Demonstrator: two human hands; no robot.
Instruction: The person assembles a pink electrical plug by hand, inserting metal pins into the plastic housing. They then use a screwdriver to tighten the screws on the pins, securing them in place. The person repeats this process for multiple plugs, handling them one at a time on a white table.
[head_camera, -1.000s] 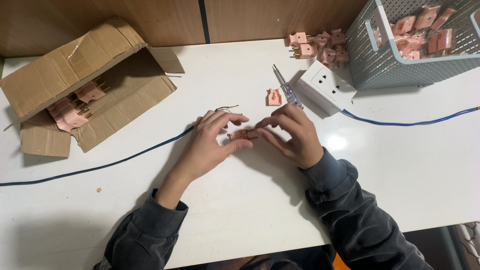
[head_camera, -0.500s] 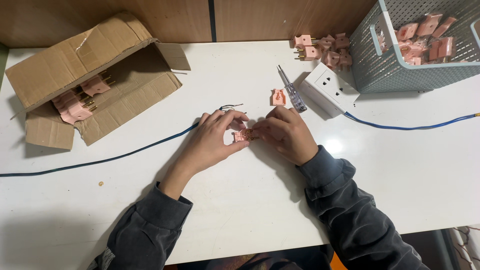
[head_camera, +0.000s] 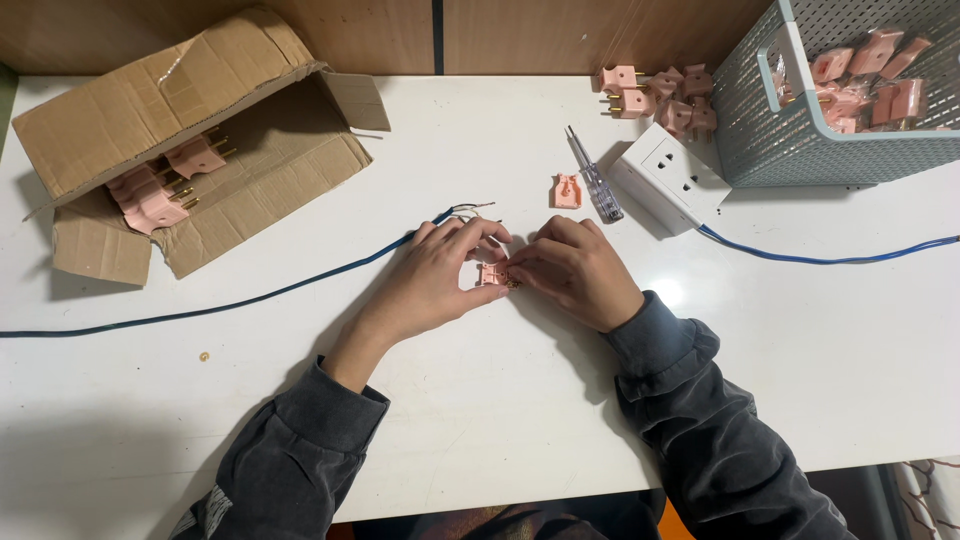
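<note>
Both hands meet at the middle of the white table (head_camera: 480, 420), the left hand (head_camera: 440, 280) and the right hand (head_camera: 575, 268) pinching together on a small pink plug (head_camera: 492, 274) held between their fingertips; it is a flat, blocky piece with brass metal showing at its right edge. A blue cable (head_camera: 250, 300) with bared wire ends runs in from the left, ending just above the left hand. An opened brown cardboard box (head_camera: 150, 110) lies at far left with pink plugs inside. At far right stands a grey mesh basket (head_camera: 780, 140) of more, beside a white socket block (head_camera: 670, 175).
</note>
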